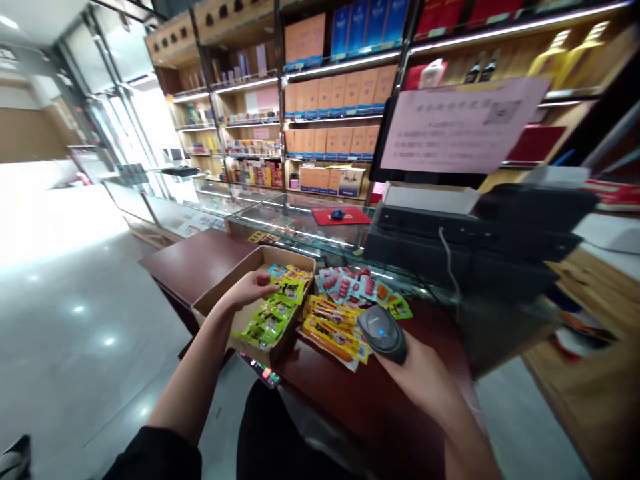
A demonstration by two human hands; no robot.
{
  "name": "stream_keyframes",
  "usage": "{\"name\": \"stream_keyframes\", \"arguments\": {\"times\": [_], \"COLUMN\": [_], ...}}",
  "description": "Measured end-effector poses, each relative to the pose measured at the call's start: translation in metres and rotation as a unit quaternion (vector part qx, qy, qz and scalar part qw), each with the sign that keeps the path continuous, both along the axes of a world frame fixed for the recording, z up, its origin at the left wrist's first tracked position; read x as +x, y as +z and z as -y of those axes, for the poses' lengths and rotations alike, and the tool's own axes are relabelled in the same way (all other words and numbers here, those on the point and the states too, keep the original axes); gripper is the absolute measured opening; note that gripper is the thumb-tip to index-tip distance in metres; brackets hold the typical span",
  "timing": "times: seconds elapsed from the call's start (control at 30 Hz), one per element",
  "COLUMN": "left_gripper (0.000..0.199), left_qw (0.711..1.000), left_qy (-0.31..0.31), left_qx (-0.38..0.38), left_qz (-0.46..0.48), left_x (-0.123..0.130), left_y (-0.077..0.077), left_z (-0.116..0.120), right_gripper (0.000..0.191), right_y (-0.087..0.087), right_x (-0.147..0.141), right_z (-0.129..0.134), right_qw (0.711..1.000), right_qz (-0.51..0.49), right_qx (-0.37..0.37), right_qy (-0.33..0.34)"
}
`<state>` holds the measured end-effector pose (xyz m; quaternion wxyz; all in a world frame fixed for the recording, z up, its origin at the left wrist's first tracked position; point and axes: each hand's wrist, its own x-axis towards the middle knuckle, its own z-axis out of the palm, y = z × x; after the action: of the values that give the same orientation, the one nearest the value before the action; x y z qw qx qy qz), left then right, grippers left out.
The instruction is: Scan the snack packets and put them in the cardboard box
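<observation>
My left hand (250, 290) is over a cardboard box (223, 291), its fingers pinched on a green snack packet (290, 289). More green packets (270, 321) lie in a row along the right side of the box, with some blue and yellow ones at the back. My right hand (417, 373) is wrapped round a dark grey handheld scanner (383, 332), which shows a small blue light. Just left of the scanner, yellow sausage packets (333, 333) lie on the dark red table (320, 383). Behind them is a pile of light blue and red packets (347, 285).
A glass counter (280, 213) runs behind the table, with a red mat (345, 215) and a mouse. At the right stand a dark monitor with a pink paper (457, 130) and a cable. A phone (260, 371) lies below the box. Stocked shelves line the back.
</observation>
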<state>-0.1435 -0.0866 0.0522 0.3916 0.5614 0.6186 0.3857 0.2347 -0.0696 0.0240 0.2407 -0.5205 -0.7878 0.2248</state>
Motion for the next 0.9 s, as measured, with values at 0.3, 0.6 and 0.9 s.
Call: {"name": "stream_keyframes", "arguments": {"times": [0.3,0.6,0.9], "left_gripper": [0.043,0.043,0.047], "left_qw": [0.998,0.988,0.951], "left_qy": [-0.032,-0.012,0.018], "left_qx": [-0.039,-0.018,0.057], "left_qz": [0.038,-0.156,-0.303], "left_x": [-0.043,-0.029,0.035], "left_y": [-0.04,-0.044,-0.009], "left_z": [0.027,0.027,0.008], "right_gripper": [0.038,0.046,0.043], "right_y": [0.007,0.012,0.008], "right_x": [-0.06,-0.084,-0.045], "right_z": [-0.003,0.003,-0.002], "right_qw": [0.998,0.995,0.999], "right_qz": [0.009,-0.026,-0.032], "right_qx": [0.008,-0.031,-0.014], "right_qy": [0.056,0.089,0.034]}}
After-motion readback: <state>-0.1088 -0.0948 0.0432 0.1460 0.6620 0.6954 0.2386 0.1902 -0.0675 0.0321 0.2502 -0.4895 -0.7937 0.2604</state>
